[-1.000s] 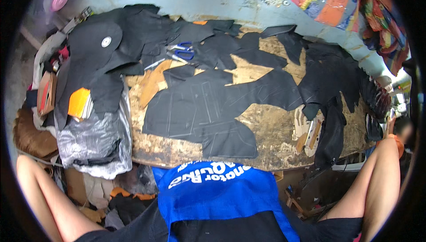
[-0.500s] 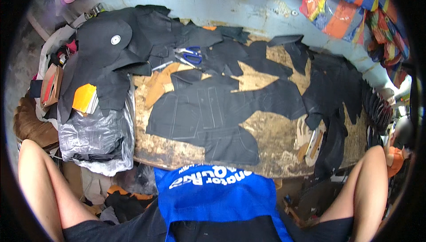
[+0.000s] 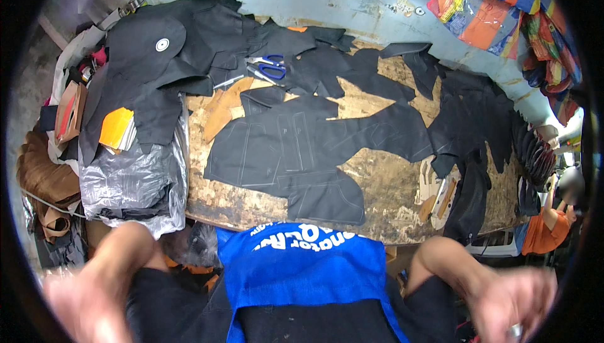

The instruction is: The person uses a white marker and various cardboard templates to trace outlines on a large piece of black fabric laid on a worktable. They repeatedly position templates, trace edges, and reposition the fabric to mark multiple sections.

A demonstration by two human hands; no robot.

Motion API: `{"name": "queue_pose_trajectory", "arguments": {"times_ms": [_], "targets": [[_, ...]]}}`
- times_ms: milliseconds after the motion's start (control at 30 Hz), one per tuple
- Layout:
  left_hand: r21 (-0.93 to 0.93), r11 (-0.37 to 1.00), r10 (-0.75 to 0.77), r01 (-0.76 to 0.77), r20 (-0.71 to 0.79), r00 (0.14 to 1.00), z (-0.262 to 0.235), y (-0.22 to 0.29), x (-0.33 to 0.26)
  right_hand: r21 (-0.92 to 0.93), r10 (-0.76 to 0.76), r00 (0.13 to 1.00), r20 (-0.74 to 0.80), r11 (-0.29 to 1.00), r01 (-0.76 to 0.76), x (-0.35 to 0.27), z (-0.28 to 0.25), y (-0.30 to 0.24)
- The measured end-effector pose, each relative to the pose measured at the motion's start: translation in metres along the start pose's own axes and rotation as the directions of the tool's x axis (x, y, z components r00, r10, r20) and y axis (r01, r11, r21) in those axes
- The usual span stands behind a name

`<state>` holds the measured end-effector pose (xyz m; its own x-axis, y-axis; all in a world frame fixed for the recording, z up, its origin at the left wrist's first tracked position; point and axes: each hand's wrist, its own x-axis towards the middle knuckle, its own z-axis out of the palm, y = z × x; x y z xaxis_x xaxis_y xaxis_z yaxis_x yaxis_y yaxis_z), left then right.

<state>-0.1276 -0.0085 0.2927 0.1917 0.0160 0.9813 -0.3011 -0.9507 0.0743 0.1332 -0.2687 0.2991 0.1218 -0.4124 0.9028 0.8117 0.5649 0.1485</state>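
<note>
Both hands are low in the picture, off the work table. My left hand (image 3: 88,302) is smeared by motion at the lower left, beside my dark clothing; its fingers cannot be read. At the lower right, my right hand (image 3: 513,302) is blurred too, with a ring on one finger, and I cannot tell how its fingers are held. Nothing shows in either hand. Ahead of me lies a black leather piece (image 3: 258,151) marked with pale outlines. Blue-handled scissors (image 3: 272,69) rest on black material farther back.
The worn wooden table (image 3: 384,185) carries several black scraps, tan pattern pieces (image 3: 220,107) and a wooden-handled tool (image 3: 445,198). A plastic-wrapped stack (image 3: 126,182) stands at the left with a yellow-orange piece (image 3: 117,128) on it. A person in orange (image 3: 546,230) is at the far right.
My arms have swung from bent elbows at the two sides, bringing both hands into view at the lower corners. The things on the table stay where they were; the view shifts slightly.
</note>
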Motion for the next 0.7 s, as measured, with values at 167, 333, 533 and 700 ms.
{"name": "queue_pose_trajectory", "arguments": {"times_ms": [167,333,533,700], "targets": [[0.369,0.468,-0.867,0.803,0.017,0.498,0.031,-0.070,-0.142,-0.460,0.949,0.305,0.077,0.305,-0.834,-0.204,-0.018,0.050],[0.844,0.043,-0.943,0.534,-0.142,0.300,0.048,-0.093,-0.258,-0.856,0.988,-0.039,0.147,0.107,-0.505,-0.289,-0.020,0.041],[0.777,-0.090,-0.987,0.623,-0.155,0.052,0.043,-0.109,-0.256,-0.985,0.977,-0.142,0.158,0.147,-0.090,-0.287,-0.023,0.038],[0.427,-0.003,-0.991,0.904,-0.122,0.055,0.044,-0.110,-0.258,-0.997,0.946,-0.317,0.071,0.055,-0.060,-0.277,-0.033,0.039]]}}
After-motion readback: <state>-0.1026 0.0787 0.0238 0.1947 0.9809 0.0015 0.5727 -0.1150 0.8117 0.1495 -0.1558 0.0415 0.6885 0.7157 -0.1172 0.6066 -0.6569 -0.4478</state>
